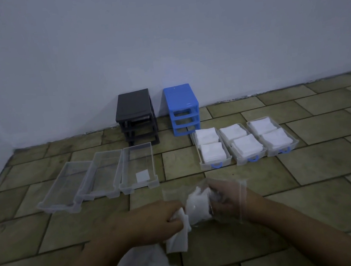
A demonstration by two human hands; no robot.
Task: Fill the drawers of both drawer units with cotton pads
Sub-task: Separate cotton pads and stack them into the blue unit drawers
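Left grip (152, 220) pinches white cotton pads (198, 207), pulling them from a clear plastic bag (226, 190) that the right grip (224, 199) holds, curled, above the tiled floor (311, 200).

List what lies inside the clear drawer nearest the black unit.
That drawer holds one small white pad near its front; otherwise the bare bottom shows through. Nothing there is covered.

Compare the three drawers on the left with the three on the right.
The left drawers are nearly empty, with one pad in the rightmost; the right drawers each hold two pad stacks. Blue handles show only on the right ones. The left ones look longer. All are clear plastic, out on the floor.
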